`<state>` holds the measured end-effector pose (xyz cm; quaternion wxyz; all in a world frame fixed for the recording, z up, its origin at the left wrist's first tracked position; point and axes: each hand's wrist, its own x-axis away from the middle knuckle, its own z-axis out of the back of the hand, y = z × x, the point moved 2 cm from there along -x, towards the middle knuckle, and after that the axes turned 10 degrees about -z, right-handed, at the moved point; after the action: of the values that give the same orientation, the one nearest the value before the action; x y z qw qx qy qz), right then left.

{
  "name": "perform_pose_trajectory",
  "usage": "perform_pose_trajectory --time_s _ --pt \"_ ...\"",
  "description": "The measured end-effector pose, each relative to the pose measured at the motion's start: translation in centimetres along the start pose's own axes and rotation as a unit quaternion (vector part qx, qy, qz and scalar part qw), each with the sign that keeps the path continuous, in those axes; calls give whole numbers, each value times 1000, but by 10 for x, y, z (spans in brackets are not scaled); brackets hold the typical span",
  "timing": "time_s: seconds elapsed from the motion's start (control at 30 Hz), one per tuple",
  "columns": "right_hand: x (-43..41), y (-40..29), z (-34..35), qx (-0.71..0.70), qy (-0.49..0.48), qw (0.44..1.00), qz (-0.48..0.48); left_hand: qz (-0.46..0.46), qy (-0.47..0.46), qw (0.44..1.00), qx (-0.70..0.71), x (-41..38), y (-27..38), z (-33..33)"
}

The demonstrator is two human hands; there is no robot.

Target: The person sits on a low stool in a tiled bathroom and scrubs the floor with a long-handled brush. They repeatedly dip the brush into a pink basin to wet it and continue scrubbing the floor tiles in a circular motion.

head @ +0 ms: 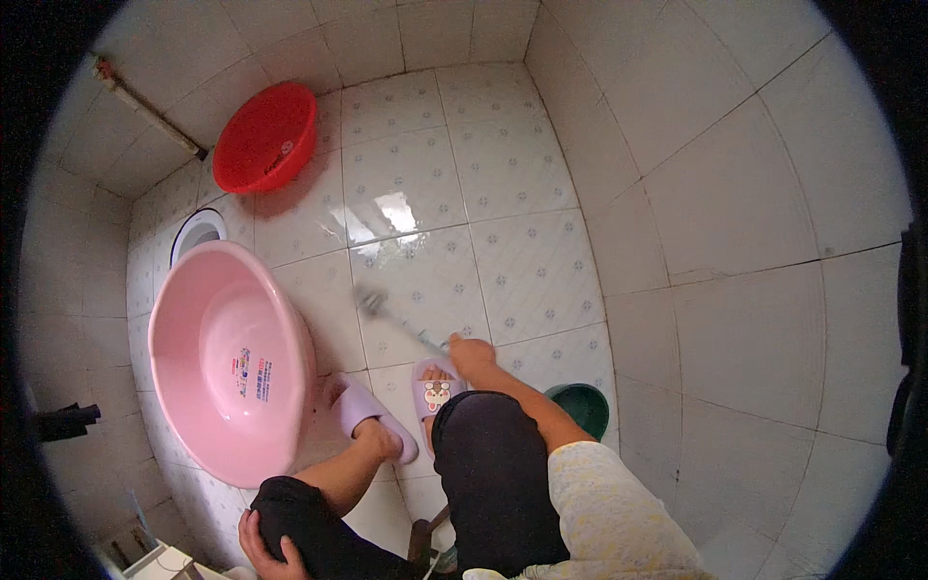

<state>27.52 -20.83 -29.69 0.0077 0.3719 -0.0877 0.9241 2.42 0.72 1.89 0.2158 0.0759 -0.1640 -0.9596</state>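
Observation:
My right hand (473, 359) is closed around the pale handle of a brush (373, 301), which points up and left over the tiled floor (406, 290). The brush head is blurred and close to or on the tiles; whether it touches cannot be told. My left hand (268, 547) rests on my left knee with its fingers spread, holding nothing. Two lilac slippers (355, 402) are on my feet, between the large pink plastic basin (210, 370) and the brush handle. Wet, shiny patches show on the tiles beyond the brush.
A red plastic basin (268, 138) leans at the back left, near a pipe (148, 109) on the wall. A white round-edged object (199, 232) lies behind the pink basin. A green bucket (581, 407) stands by the right tiled wall (732, 326), beyond my right forearm.

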Motion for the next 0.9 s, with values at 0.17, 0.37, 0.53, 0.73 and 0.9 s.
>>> perform_pose_trajectory --time_s 0.17,0.37,0.53,0.73,0.9 --pt "-5 26 -9 93 3 990 111 8 -15 1000 4 -4 4 0" --pt "-1 153 50 -18 82 978 -191 -11 -4 1000 6 -5 4 0" --pt "-12 178 49 -181 128 938 -265 -6 4 1000 11 1 0 2" --pt "6 46 -17 -24 4 1000 -10 -1 9 1000 8 3 -1 2" --pt "15 13 -14 101 -22 979 175 3 -7 1000 16 -2 1 -2"
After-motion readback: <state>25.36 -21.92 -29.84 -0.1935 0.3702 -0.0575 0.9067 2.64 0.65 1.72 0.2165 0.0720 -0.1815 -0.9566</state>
